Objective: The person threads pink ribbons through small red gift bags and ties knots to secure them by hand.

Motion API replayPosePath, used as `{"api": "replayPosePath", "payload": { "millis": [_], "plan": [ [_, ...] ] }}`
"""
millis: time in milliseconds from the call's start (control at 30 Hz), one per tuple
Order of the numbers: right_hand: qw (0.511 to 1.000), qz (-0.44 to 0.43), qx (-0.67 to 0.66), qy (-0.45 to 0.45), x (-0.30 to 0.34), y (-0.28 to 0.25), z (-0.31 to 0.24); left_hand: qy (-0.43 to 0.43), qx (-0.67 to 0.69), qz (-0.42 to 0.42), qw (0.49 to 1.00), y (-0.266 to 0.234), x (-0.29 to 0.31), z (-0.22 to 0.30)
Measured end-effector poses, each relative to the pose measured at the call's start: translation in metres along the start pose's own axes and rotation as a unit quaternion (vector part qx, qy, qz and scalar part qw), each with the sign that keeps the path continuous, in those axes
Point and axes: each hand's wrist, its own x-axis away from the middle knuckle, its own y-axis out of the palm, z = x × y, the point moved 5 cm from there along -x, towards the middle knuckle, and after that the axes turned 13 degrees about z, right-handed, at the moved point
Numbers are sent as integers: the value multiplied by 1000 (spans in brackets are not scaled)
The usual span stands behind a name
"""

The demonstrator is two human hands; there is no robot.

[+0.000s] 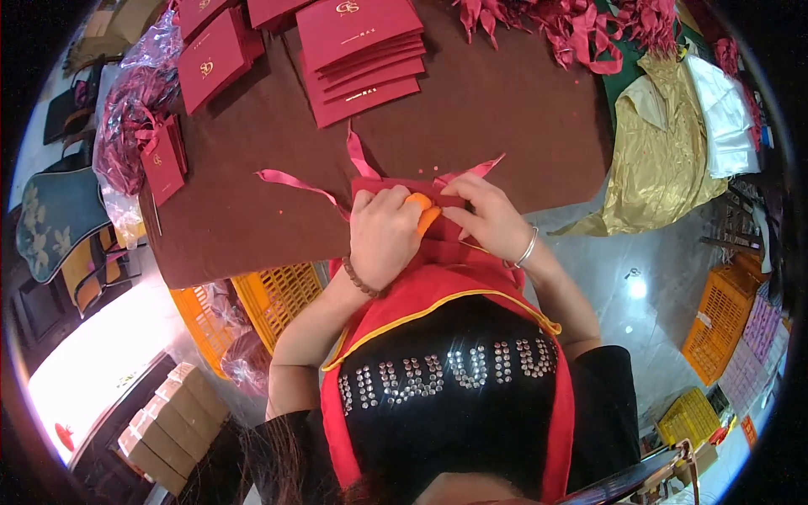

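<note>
At the table's near edge is a dark red paper bag (433,251) with pink-red ribbons (305,186) spreading from its top. My left hand (383,236) is closed on the bag's left side. A bright orange piece (429,220) shows at its thumb and forefinger; whether it is worn or held I cannot tell. From the right, my right hand (492,220) pinches at the bag's upper edge, close to a ribbon that runs up and right. Its fingertips nearly meet the orange piece. Part of the bag is hidden behind both hands.
Stacks of red bags (362,55) lie on the brown-covered table (497,109). Loose ribbons (581,34) are heaped at the far right, with gold cloth (652,160) and clear plastic bags (720,114) beside them. Below the table stand orange crates (282,303); small cartons (172,417) sit lower left.
</note>
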Motion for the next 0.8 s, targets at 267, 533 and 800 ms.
{"api": "replayPosePath", "payload": {
  "millis": [267,533,800],
  "plan": [
    [1000,-7,7,-14,3,2,-1,-24,13,110,994,-13,-4,-5],
    [999,-16,18,-43,5,3,-10,20,65,13,998,-7,-8,-17],
    [982,63,123,-131,19,14,-24,8,123,-316,941,5,-28,-38]
  ]
}}
